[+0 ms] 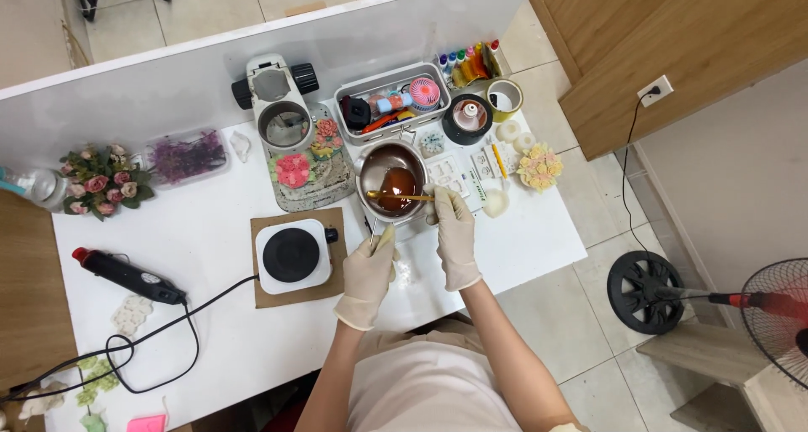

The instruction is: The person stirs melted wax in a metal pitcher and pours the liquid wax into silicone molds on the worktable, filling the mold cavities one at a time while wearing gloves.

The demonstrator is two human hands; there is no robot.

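Observation:
A small steel pot [370, 164] holding brown liquid [397, 184] stands on the white table [202, 238]. My right hand [454, 230], in a pale glove, holds a gold spoon [396, 196] whose bowl lies in the liquid. My left hand [370, 272], also gloved, grips the pot's handle [375, 238] at the near side. A white hot plate [292, 255] with a black disc sits on a brown mat just left of the pot.
A black heat gun [126, 274] with cable lies at the left. Flower-shaped pieces [293, 169], a grey tray [389, 100] of tools, tape rolls [503, 97] and dye bottles [468, 62] crowd the back. A white partition [168, 87] bounds the table; a fan [778, 314] stands right.

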